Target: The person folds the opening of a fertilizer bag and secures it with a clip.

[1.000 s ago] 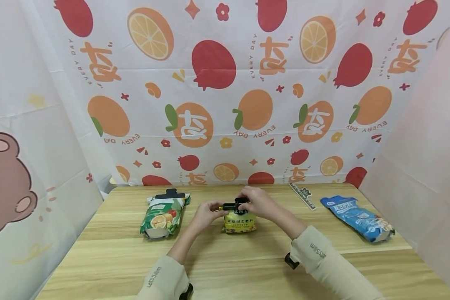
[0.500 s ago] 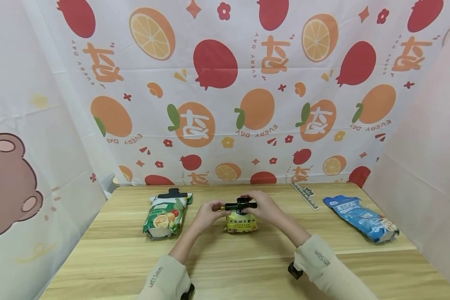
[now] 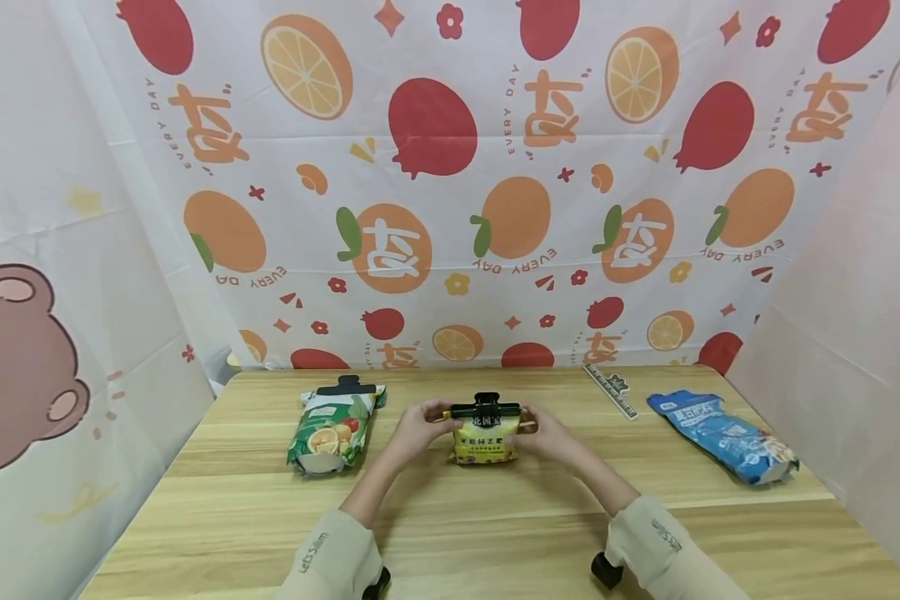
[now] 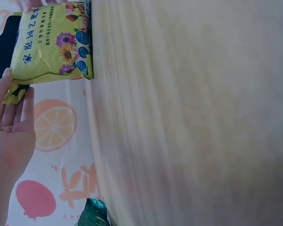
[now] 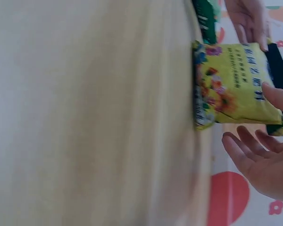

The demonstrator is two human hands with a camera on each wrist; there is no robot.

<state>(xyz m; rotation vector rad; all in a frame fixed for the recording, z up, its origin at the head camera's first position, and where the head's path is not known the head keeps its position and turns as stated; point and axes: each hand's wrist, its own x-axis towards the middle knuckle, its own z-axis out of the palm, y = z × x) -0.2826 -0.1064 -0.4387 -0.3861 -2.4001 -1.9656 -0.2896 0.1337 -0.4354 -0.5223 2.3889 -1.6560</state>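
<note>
Yellow bag (image 3: 483,447) upright, one corner pinched

Left hand (image 3: 417,429) has thumb and fingers closed on the bag's left top corner, where a bit of yellow pokes out past the black clip (image 3: 486,409). Likely held there to keep the clipped edge level and the bag from tipping. Right hand (image 3: 542,437) sits at the opposite side, fingers loose and spread, clear of the bag's edge in the right wrist view; thumb in front of the print, can't tell if it presses. Looks more like a light guard than a grip. Clip runs across the top, handle up, presumably to keep the mouth sealed. Bag is between the hands: body below and to the right of the left pinch, just left of the right fingers; base appears to rest on the table (image 3: 465,533). Green bag (image 3: 326,433) lies to the left with its own dark clip (image 3: 347,387), blue bag (image 3: 723,437) to the right with none visible, both well apart from the yellow one, probably for working room
</note>
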